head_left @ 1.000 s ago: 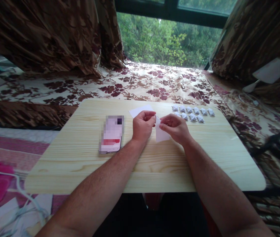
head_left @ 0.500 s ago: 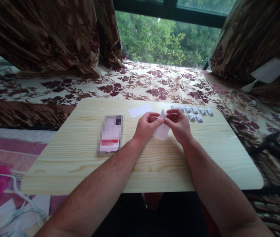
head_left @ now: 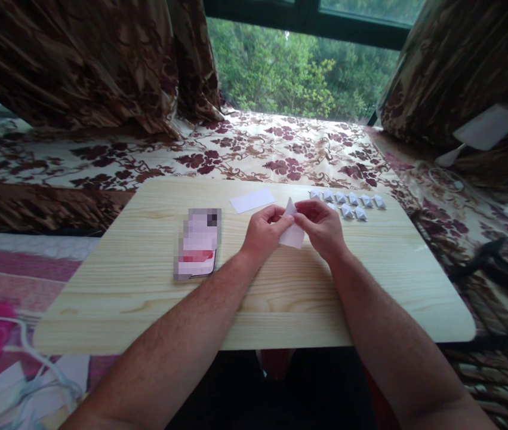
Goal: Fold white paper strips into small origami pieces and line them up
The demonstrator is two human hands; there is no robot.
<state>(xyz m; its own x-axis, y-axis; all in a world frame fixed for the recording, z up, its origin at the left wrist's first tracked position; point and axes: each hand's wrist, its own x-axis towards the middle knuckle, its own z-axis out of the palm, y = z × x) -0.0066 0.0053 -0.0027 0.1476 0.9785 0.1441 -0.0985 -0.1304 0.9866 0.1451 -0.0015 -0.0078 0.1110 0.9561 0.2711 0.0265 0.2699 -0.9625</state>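
Between my two hands is a white sheet of paper, folded to a point at its far end. My left hand pinches its left side with thumb and fingers. On the other side my right hand grips the same paper near the folded tip, its fingers curled. The fingers hide part of the creases. Just beyond my right hand stand several small folded white paper pieces in two rows. A flat white paper strip lies beyond my left hand.
Everything rests on a pale wooden table with rounded corners. A phone, partly pixelated, lies left of my left forearm. Behind the table is a ledge with a floral cloth. A white lamp stands at the right.
The folded paper has tilted, its tip moving slightly left. My right fingers have curled in closer around the tip. The other papers and the phone stay in place.
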